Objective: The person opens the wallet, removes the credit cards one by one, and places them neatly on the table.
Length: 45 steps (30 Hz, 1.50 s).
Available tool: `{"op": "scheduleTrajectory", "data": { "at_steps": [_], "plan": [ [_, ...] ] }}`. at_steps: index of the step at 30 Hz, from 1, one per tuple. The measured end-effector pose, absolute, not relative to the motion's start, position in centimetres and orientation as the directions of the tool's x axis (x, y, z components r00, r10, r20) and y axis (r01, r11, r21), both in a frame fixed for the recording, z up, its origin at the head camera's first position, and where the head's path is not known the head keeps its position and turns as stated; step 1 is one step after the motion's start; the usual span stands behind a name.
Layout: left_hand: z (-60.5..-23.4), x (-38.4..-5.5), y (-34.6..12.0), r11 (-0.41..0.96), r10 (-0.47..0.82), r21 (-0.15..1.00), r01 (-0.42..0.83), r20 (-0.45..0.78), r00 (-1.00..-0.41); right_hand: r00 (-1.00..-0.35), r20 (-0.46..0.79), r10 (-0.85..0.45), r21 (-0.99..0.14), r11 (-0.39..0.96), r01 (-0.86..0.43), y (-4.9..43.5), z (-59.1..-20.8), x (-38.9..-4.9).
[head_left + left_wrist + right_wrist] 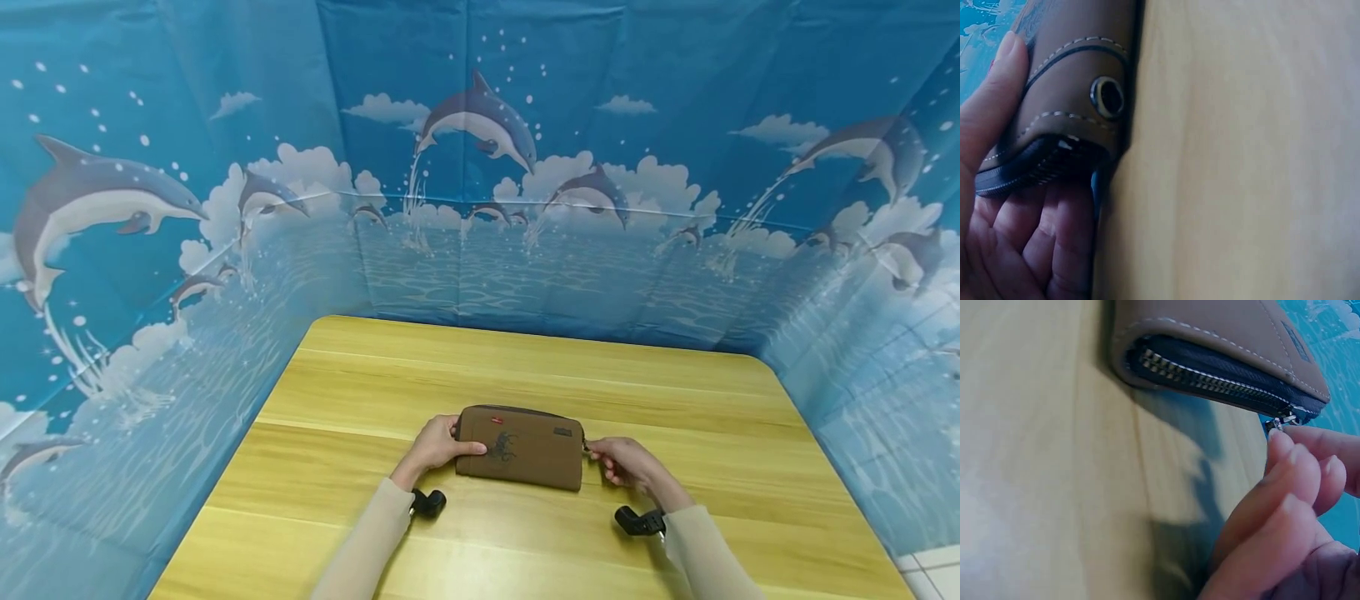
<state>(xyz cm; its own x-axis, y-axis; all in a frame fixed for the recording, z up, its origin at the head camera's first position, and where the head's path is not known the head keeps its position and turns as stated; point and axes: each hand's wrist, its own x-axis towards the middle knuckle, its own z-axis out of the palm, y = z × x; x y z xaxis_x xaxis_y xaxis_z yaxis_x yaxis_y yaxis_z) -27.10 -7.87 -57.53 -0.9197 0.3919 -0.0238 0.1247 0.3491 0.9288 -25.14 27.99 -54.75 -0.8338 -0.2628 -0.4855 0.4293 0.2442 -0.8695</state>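
A brown zip-around wallet (519, 448) with a dark horse print and a small red tag stands on its long edge on the wooden table. My left hand (438, 443) grips its left end, thumb across the front and fingers behind. In the left wrist view a metal eyelet (1108, 97) shows in the wallet's stitched edge. At the other end my right hand (626, 462) pinches the zipper pull (1276, 422) between thumb and forefinger. The right wrist view shows metal zipper teeth (1210, 381) running along that end up to the slider at the upper corner.
The wood-grain table (360, 383) spreads around the wallet on all sides. Behind it and along both sides hangs a blue curtain (585, 275) printed with dolphins. A black wrist camera (429, 504) sits by the left cuff, another camera (639, 522) by the right one.
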Motion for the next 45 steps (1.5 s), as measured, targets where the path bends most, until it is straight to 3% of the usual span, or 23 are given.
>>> {"op": "scheduleTrajectory", "data": {
  "at_steps": [11,39,45],
  "plan": [
    [-57.3,-26.7,-8.1,0.363,0.378,0.921,0.140,-0.009,-0.926,-0.877,-0.410,-0.250,-0.883,0.350,0.313,27.7,-55.1,-23.6],
    [-57.2,-26.5,-7.5,0.431,0.324,0.880,0.199,0.055,-0.945,-0.919,-0.395,-0.003,-0.895,0.227,0.384,25.7,-55.3,-21.5],
    [-57.5,-26.3,-7.6,0.432,0.316,0.881,0.194,0.054,-0.947,-0.913,-0.408,-0.015,-0.897,0.194,0.398,25.3,-55.7,-20.5]
  ]
}}
